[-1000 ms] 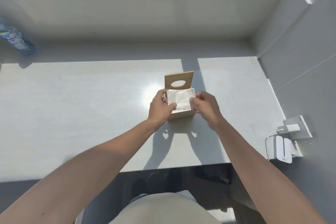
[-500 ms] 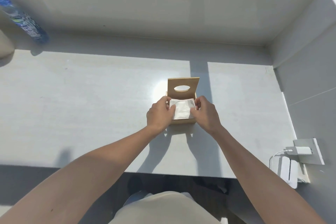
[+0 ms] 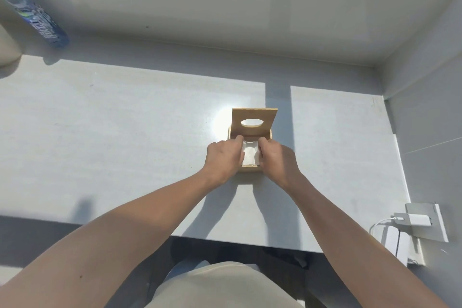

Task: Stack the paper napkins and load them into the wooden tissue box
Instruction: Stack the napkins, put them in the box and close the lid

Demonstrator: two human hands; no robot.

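A small wooden tissue box stands on the white table, its lid with an oval hole tipped up at the back. A white stack of paper napkins lies inside the open box, only its middle showing. My left hand covers the stack's left side and my right hand covers its right side, fingers curled down onto the napkins inside the box. The box's side walls are mostly hidden behind both hands.
A blue-labelled water bottle leans at the far left against the back wall. A white charger and cable sit in a wall socket at the right, past the table edge. A beige rounded object shows at the left border.
Both hands have pushed the napkin stack down from above the rim into the box and closed in over it. The view shifted a little to the left.
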